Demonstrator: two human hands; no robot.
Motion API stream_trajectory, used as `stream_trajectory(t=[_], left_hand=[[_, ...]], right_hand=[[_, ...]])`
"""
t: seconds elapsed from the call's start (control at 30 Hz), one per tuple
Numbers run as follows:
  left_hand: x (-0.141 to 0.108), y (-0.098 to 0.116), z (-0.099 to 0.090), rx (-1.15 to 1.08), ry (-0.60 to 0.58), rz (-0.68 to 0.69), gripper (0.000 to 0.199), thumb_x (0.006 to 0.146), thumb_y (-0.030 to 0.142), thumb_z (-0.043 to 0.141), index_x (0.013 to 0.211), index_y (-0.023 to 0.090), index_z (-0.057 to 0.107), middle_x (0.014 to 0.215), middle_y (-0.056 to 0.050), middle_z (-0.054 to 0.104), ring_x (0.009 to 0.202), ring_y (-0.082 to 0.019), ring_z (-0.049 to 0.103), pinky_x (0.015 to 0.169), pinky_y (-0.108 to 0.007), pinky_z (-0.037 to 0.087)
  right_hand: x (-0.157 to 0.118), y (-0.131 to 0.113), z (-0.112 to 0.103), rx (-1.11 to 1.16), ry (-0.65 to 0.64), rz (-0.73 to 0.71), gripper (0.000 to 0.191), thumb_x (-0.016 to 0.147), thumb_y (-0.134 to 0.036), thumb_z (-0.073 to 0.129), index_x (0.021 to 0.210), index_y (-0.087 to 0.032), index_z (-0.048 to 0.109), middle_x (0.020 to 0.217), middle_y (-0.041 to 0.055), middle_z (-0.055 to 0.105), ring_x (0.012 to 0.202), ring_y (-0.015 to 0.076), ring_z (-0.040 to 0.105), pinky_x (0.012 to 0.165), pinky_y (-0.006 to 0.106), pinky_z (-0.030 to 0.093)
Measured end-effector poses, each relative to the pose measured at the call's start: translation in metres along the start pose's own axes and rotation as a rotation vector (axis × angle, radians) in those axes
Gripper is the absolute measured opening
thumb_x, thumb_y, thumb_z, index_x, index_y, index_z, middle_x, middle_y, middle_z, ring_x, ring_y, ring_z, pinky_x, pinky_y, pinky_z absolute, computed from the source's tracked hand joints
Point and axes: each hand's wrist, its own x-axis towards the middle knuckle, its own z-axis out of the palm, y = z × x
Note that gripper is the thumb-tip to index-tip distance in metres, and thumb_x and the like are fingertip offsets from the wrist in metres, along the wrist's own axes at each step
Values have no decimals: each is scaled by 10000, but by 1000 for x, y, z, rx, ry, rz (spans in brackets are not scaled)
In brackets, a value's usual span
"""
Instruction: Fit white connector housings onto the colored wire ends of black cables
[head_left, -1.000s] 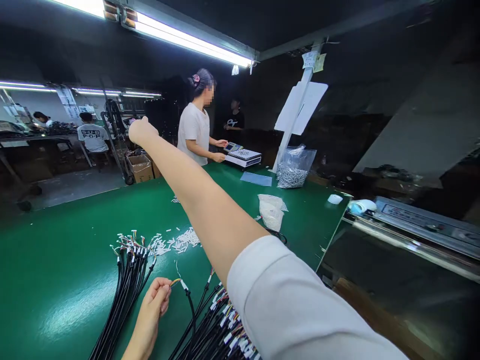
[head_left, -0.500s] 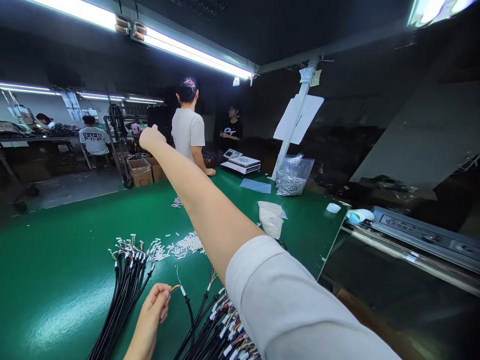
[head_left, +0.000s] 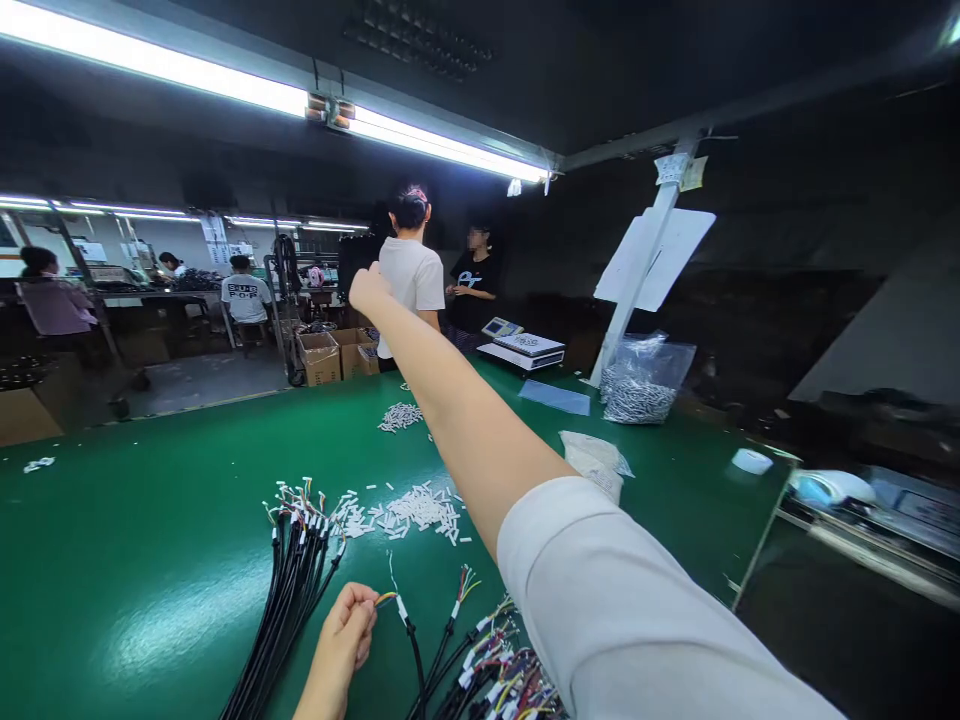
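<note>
My left hand (head_left: pixel 351 622) is closed in a pinch on the coloured wires (head_left: pixel 385 598) at the end of a black cable (head_left: pixel 414 640). A white sleeve (head_left: pixel 402 607) sits on that cable, and a thin pale strand stands up beside it. My right hand (head_left: pixel 370 288) is raised far forward above the table at the end of a stretched arm. Its fingers look curled closed, and anything inside them is hidden. Left of my left hand lies a bundle of black cables (head_left: pixel 281 600) with white sleeves and bared coloured wires. More cables (head_left: pixel 495 675) lie partly hidden under my right arm.
Small white pieces (head_left: pixel 420 508) lie scattered on the green table (head_left: pixel 172 520), with a grey-white heap (head_left: pixel 401 416) beyond. A plastic bag (head_left: pixel 596 462), a scale (head_left: pixel 523 350) and a bag of metallic-looking parts (head_left: pixel 641 385) stand right. A person (head_left: pixel 411 265) stands at the far edge.
The view has turned left and a little upward, so things sit further right and lower. My right arm stays stretched out, and my left hand keeps its pinch on the wires.
</note>
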Motion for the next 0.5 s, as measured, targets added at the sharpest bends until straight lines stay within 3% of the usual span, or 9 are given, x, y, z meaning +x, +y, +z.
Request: stream_trajectory(t=[0.17,0.5], left_hand=[[4,-4,0,-12,-42,-6,471,649,570,739,768,193,482,517,132,302,383,6,126,451,-190,30],[7,-8,-5,13,-36,1,484,650,592,745,763,200,486,518,119,329,380,4,135,446,-188,37]], right_hand=[[6,9,-12,-66,27,83,530,903,-2,505,1432,-25,482,1601,272,268,1382,330,495,1101,450,460],[2,19,-3,-81,13,139,553,897,-17,524,1446,-66,489,1671,275,102,1372,308,530,1068,409,487]])
